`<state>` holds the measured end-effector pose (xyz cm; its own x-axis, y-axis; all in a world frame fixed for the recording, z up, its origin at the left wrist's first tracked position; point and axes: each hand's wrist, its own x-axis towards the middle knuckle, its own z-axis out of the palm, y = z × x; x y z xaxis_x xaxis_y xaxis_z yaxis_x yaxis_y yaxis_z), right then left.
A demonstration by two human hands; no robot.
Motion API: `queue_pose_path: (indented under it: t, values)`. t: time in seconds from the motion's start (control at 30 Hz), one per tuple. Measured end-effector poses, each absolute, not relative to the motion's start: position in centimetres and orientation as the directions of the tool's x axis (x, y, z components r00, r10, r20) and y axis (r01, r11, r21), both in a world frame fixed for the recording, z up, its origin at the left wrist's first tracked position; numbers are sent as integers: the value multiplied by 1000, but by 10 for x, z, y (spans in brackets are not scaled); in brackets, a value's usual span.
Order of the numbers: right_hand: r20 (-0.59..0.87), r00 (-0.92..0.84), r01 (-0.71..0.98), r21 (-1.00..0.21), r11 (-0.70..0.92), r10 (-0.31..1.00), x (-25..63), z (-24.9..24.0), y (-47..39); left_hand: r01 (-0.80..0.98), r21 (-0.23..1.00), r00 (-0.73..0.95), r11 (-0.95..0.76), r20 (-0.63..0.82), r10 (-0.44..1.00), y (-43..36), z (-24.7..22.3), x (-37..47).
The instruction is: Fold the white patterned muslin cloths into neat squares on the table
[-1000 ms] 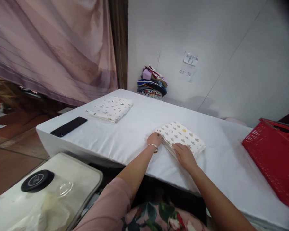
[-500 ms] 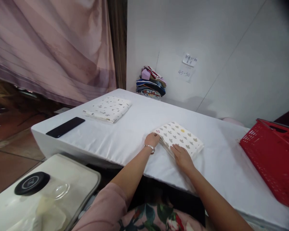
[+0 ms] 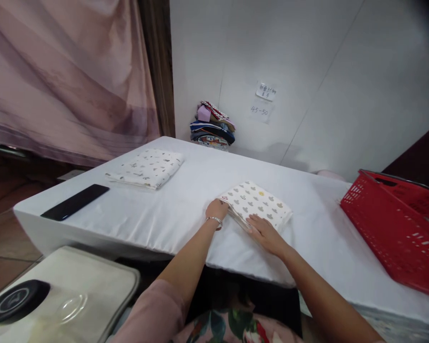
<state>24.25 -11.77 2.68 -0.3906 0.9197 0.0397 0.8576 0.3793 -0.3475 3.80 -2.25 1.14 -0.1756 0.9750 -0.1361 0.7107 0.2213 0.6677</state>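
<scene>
A folded white cloth (image 3: 259, 202) with grey cloud-like shapes and one yellow one lies on the white-covered table (image 3: 200, 176) in front of me. At its left corner, my left hand (image 3: 217, 210), wearing a silver bracelet, has its fingers closed on the layered edge. My right hand (image 3: 266, 233) rests on the near edge of the same cloth, fingers stretched out over the top. Farther left lies a second folded white cloth (image 3: 150, 166) with small scattered prints, touched by neither hand.
A black phone-like slab (image 3: 76, 202) lies at the table's left end. On the right stands a red perforated basket (image 3: 386, 228). A pile of folded fabrics (image 3: 212, 128) sits by the wall. Below left is a cream lid-like surface (image 3: 93, 281) with a black round knob (image 3: 16, 302).
The view has turned slightly right, so the things appear farther left and more of the red basket shows. Both hands keep nearly the same places on the cloth.
</scene>
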Motion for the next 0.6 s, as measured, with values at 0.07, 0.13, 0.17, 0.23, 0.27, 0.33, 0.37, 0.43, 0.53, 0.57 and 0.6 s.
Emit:
queue_pose_path:
  t: [0.07,0.13,0.17,0.23,0.27,0.33,0.37,0.43,0.53,0.57,0.6]
  values:
    - [99,-338,849,-397,348,936,244,33,-105,712,663,-181,232,-146,973,-22,12,38]
    - [180,-278,862,-387,328,944,250,36,-87,716,656,-182,239,-154,971,-22,12,38]
    - [200,-254,881,-355,312,946,255,36,-77,718,653,-182,240,-156,971,-22,12,38]
    - [170,-198,937,-255,237,965,267,31,-58,725,647,-181,236,-152,972,-22,11,38]
    - [127,-161,962,-201,184,979,273,27,-51,729,643,-179,232,-148,973,-22,11,37]
    - [37,-92,989,-116,96,995,286,18,-40,740,634,-174,227,-147,974,-22,11,37]
    - [4,-72,993,-91,72,997,290,14,-36,744,629,-171,226,-147,974,-22,11,37]
    - [-33,-68,995,-72,66,997,296,10,-33,742,632,-165,222,-149,975,-22,11,36]
    - [-40,-66,995,-77,62,997,288,15,-30,729,650,-154,215,-150,977,-23,12,35]
    - [-29,-70,994,-88,67,997,281,18,-29,725,653,-153,217,-154,976,-23,12,35]
    - [-14,-85,991,-103,83,996,272,21,-28,724,653,-155,222,-159,975,-24,12,35]
